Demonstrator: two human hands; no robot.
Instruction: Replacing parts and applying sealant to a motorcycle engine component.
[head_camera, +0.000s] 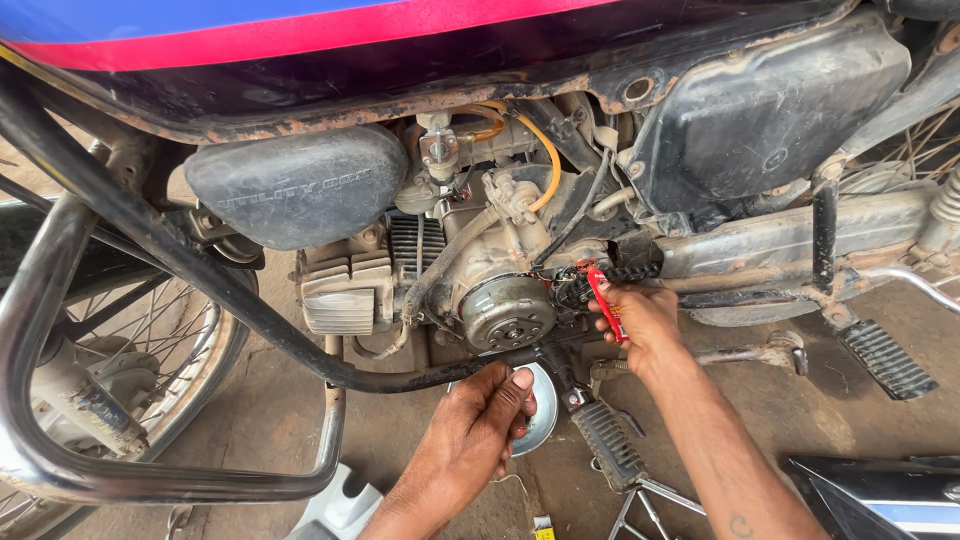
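Observation:
A motorcycle stands side-on with its engine (470, 260) exposed and the side cover off. The round grey flywheel (507, 315) shows at the engine's middle. My right hand (645, 320) holds a red-handled tool (605, 300), its tip against a bundle of wires just right of the flywheel. My left hand (480, 425) rests lower, thumb up against the black crash bar (400, 378) under the engine, in front of a round silver cover (540, 405) on the ground.
A black footpeg (607, 443) juts out between my hands. The front wheel (120, 350) and chrome guard (60, 470) are at left. Exhaust pipe (790, 245) and rear footrest (885, 360) lie right. A dark body panel (880, 495) sits at bottom right.

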